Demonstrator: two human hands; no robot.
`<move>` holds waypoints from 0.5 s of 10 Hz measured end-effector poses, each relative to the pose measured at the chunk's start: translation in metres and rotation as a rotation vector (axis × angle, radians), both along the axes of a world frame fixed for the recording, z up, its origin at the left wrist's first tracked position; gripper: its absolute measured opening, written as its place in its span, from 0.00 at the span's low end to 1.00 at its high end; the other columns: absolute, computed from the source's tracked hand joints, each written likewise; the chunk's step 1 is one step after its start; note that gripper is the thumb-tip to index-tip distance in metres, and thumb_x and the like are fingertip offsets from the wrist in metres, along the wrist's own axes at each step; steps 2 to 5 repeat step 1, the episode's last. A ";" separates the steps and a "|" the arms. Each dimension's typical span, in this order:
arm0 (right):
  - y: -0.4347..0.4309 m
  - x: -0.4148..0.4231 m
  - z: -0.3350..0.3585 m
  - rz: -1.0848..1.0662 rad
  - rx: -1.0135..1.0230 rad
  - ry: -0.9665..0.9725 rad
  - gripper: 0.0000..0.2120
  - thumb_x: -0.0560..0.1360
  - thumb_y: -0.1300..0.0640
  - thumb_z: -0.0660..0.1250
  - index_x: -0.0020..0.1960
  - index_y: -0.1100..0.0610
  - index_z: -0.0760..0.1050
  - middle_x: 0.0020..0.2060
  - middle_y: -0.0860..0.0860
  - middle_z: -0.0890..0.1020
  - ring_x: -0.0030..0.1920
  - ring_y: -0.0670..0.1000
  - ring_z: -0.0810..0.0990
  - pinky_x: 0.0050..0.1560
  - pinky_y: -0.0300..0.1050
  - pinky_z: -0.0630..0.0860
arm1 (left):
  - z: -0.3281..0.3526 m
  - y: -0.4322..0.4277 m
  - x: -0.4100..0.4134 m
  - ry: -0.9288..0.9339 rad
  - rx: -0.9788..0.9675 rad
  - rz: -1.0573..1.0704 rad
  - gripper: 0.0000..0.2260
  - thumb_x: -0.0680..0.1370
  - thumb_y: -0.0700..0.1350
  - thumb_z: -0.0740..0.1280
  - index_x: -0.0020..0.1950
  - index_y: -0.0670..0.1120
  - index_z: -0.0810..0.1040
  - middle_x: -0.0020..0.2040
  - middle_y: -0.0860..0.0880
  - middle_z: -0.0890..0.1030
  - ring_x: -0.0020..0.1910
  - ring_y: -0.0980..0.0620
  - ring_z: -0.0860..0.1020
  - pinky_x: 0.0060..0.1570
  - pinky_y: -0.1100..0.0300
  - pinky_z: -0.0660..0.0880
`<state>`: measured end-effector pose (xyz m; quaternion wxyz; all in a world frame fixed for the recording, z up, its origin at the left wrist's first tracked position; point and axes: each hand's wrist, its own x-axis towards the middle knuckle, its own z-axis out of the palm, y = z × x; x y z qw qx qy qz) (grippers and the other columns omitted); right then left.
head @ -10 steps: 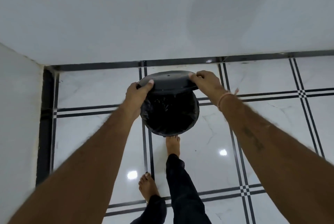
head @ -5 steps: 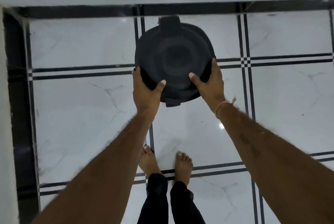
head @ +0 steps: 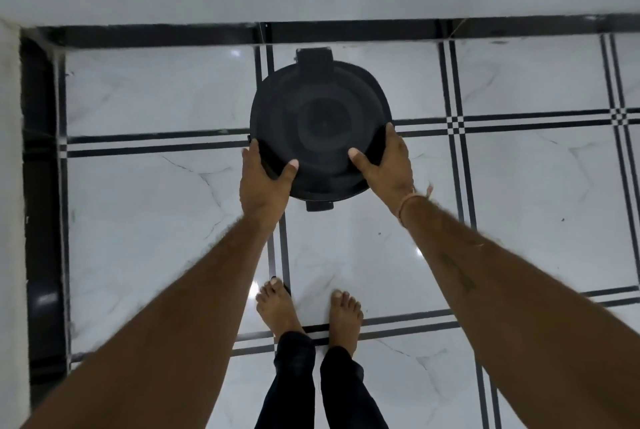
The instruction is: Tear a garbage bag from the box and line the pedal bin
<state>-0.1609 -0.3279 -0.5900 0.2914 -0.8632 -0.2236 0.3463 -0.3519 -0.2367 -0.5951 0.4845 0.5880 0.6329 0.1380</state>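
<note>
A round black pedal bin point(head: 320, 124) stands on the white tiled floor, seen from straight above with its lid shut. Its foot pedal point(head: 319, 206) pokes out at the near side and the hinge point(head: 314, 55) at the far side. My left hand point(head: 265, 183) grips the bin's near-left edge, thumb on the lid. Gripping the near-right edge is my right hand point(head: 386, 160), its thumb also on top. The bag inside is hidden by the lid. No garbage bag box is in view.
A white wall with a black skirting point(head: 346, 32) runs just behind the bin; a second wall and skirting point(head: 40, 203) close the left side. My bare feet point(head: 308, 314) stand on the floor close in front of the bin.
A second ago the lid was raised and the bag-lined inside showed. The lid is now shut, both hands hold the near rim, and my feet stand side by side.
</note>
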 end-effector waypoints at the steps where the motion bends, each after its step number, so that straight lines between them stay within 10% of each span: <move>1: -0.005 -0.002 0.049 0.091 0.102 -0.074 0.37 0.80 0.38 0.66 0.82 0.51 0.59 0.77 0.53 0.67 0.77 0.56 0.68 0.75 0.58 0.71 | 0.055 0.001 -0.009 -0.010 0.041 0.009 0.34 0.79 0.57 0.71 0.82 0.52 0.60 0.79 0.52 0.68 0.78 0.48 0.67 0.72 0.57 0.64; 5: -0.005 -0.002 0.049 0.091 0.102 -0.074 0.37 0.80 0.38 0.66 0.82 0.51 0.59 0.77 0.53 0.67 0.77 0.56 0.68 0.75 0.58 0.71 | 0.055 0.001 -0.009 -0.010 0.041 0.009 0.34 0.79 0.57 0.71 0.82 0.52 0.60 0.79 0.52 0.68 0.78 0.48 0.67 0.72 0.57 0.64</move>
